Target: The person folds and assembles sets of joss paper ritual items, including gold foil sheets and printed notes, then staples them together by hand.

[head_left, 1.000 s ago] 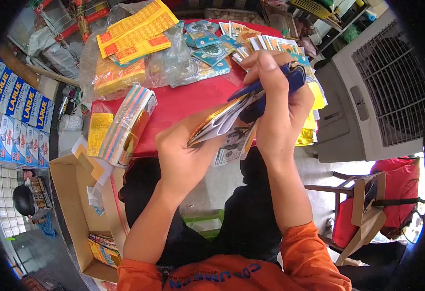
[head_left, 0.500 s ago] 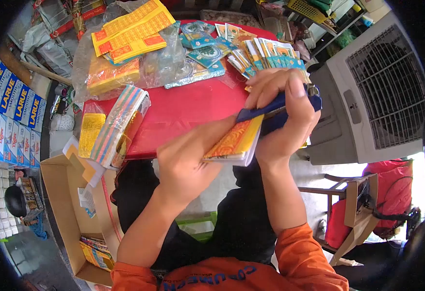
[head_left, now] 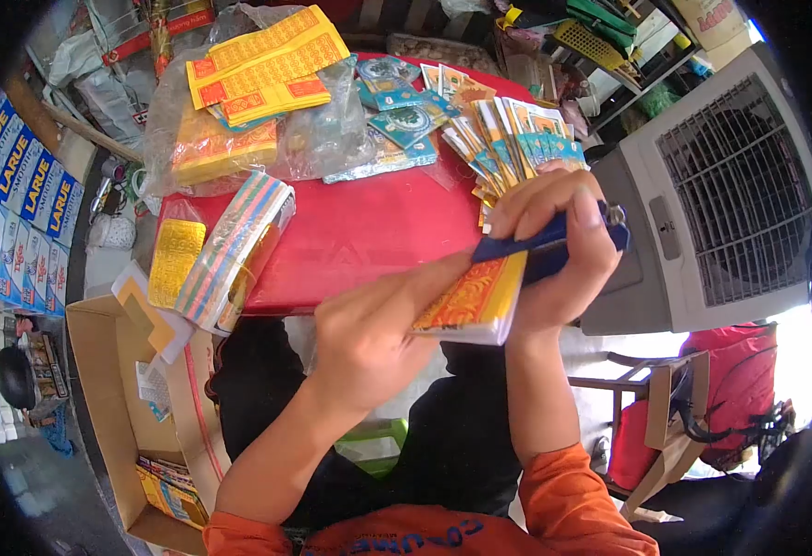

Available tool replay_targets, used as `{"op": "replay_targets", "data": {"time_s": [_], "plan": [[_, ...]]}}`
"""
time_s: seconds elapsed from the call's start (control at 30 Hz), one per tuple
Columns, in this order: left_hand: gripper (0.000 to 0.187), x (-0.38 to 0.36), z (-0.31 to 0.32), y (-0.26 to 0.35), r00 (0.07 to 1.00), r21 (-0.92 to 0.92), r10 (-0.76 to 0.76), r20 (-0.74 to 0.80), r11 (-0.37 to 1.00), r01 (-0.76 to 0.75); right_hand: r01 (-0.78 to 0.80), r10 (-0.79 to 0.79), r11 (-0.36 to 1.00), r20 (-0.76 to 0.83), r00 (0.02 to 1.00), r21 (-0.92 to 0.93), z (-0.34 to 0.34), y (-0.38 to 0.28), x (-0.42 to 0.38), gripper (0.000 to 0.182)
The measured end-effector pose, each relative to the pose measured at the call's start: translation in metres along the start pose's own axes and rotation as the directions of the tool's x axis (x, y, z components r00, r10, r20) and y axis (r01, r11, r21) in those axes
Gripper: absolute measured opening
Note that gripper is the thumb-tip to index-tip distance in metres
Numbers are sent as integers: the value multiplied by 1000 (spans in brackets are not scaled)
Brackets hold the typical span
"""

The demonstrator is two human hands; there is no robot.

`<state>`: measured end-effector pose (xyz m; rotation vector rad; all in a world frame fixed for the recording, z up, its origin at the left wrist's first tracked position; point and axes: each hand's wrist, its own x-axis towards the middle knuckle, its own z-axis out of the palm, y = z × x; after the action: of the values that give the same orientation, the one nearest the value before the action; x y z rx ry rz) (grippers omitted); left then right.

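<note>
My left hand [head_left: 369,338] is closed on a folded bundle of yellow and red printed joss paper [head_left: 471,298], its white edges facing me. A dark blue stapler [head_left: 550,243] is gripped in my right hand [head_left: 568,246], with the thumb along its top near the metal end. The upper edge of the bundle sits between the stapler's jaws. Both hands are held above the near right part of the red table [head_left: 323,246]. My left fingertips are hidden behind the paper.
Fanned paper bundles [head_left: 517,134], blue-green packets [head_left: 406,120] and yellow paper strips [head_left: 267,60] lie on the table. A striped wrapped stack [head_left: 234,246] is at its left edge. Below it stands a cardboard box [head_left: 133,417]; an air cooler [head_left: 703,195] is at right.
Both hands, with the bundle and the stapler, appear slightly lower and farther right in the view. The camera view has shifted a little too. The grip on both things is the same.
</note>
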<state>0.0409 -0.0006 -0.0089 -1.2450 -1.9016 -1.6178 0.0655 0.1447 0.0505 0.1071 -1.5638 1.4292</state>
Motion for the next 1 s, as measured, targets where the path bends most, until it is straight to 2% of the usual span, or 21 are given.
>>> {"op": "replay_targets", "data": {"time_s": [0.07, 0.1, 0.13, 0.17, 0.3, 0.4, 0.47, 0.57, 0.77, 0.8, 0.87, 0.93, 1.0], "plan": [[44, 0, 1, 2, 976, -185, -214, 33, 959, 216, -58, 58, 998, -53, 997, -12, 4, -2, -1, 38], [44, 1, 1, 2, 977, -187, -211, 40, 959, 214, -96, 93, 995, -54, 994, -40, 5, -2, -1, 37], [39, 2, 0, 1, 947, -241, -313, 68, 916, 320, -136, 132, 988, -56, 990, -68, 5, -3, -1, 36], [35, 2, 0, 1, 907, -291, -410, 99, 860, 420, -172, 177, 962, 5, 984, -214, 5, -9, 0, 32], [31, 2, 1, 3, 876, -315, -472, 98, 821, 477, -224, 227, 952, -9, 974, -209, 4, -7, 1, 34], [31, 2, 2, 4, 861, -314, -500, 95, 805, 503, -214, 227, 945, 25, 974, -246, 2, -6, 2, 37], [31, 3, 3, 4, 868, -300, -489, 86, 818, 490, -159, 175, 954, 39, 984, -252, 1, -4, 3, 40], [31, 4, 4, 4, 885, -271, -459, 72, 845, 461, -205, 218, 939, 16, 976, -276, 1, -9, 3, 39], [33, 1, 9, 4, 948, -139, -318, 22, 938, 318, -181, 188, 955, 6, 982, -234, -2, -8, 2, 39], [35, 1, 10, 6, 935, -211, -353, 37, 912, 353, -181, 188, 956, 8, 982, -233, -3, -4, 2, 39], [38, 0, 10, 6, 921, -281, -386, 54, 879, 385, -14, 48, 951, 100, 994, -310, -8, 4, 2, 39], [47, -4, 11, 2, 929, -356, -362, 71, 861, 363, 0, 33, 953, 104, 994, -304, -6, 4, 1, 38], [49, -6, 12, 0, 942, -348, -330, 62, 878, 330, 16, 17, 955, 108, 994, -297, -6, 3, 0, 38]]}}
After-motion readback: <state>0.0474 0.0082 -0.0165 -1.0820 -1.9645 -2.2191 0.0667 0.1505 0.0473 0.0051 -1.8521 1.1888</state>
